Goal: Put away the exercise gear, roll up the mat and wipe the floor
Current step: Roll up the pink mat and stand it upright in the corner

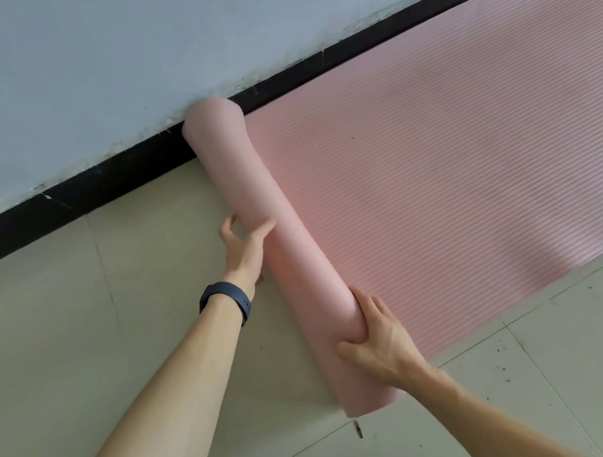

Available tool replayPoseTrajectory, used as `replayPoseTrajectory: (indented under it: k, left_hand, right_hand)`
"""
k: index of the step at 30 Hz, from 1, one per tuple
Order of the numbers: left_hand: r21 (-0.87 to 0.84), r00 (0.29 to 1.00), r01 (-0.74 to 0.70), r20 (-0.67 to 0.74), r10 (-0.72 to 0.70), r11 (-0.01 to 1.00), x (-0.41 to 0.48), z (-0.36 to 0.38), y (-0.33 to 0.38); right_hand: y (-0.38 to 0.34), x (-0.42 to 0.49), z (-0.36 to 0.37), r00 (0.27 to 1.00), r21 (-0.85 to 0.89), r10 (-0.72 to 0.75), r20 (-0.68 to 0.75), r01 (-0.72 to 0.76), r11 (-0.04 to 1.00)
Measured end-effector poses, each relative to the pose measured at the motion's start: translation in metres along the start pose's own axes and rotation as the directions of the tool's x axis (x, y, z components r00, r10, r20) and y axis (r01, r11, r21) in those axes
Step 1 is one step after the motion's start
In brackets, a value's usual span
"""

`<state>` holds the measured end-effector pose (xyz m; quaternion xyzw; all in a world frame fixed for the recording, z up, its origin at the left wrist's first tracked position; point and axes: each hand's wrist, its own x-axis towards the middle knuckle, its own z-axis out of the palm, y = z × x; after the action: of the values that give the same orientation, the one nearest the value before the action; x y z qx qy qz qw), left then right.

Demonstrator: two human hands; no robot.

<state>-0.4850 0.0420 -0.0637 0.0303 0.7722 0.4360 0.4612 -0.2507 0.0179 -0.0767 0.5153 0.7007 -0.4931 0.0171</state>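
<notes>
A pink ribbed exercise mat (pixel 461 160) lies flat on the tiled floor and stretches off to the right. Its left end is wound into a thick pink roll (pixel 276 232) that runs from the skirting board towards me. My left hand (pixel 245 248), with a dark band on the wrist, rests against the roll's left side with straight fingers. My right hand (pixel 382 339) lies on the near end of the roll, thumb on the left side and fingers over the top.
A pale wall (pixel 176 28) with a black skirting board (pixel 48 216) runs along the mat's far edge; the roll's far end touches it. Cream floor tiles (pixel 48 333) lie to the left and near side, with dark specks of dirt (pixel 503 366) at the lower right.
</notes>
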Motion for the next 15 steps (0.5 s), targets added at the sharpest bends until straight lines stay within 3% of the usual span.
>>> replayPoseTrajectory:
  k: [4,7,9,12,15]
  left_hand:
    - [0.019,0.991,0.067,0.118,-0.069,0.998,-0.007,0.022,-0.001]
    - [0.252,0.999,-0.016,0.053,0.003,0.968,-0.012,0.047,0.008]
    - [0.385,1.000,-0.016,-0.017,0.024,0.923,-0.016,0.063,0.012]
    - [0.441,0.994,0.026,-0.104,0.022,0.897,-0.020,0.084,0.014]
    - [0.447,0.990,0.051,-0.142,0.015,0.893,-0.019,0.100,0.021]
  right_hand:
    - [0.012,-0.004,-0.013,0.995,0.131,0.076,0.066,-0.084,0.988]
    - [0.021,-0.015,-0.009,0.984,0.145,0.158,0.083,-0.168,0.975]
    - [0.028,-0.019,-0.011,0.979,0.084,0.202,0.012,-0.202,0.976]
    - [0.035,-0.022,-0.017,0.973,-0.195,0.021,-0.228,-0.067,0.979]
    - [0.028,-0.028,-0.012,0.949,-0.390,-0.149,-0.277,0.031,0.920]
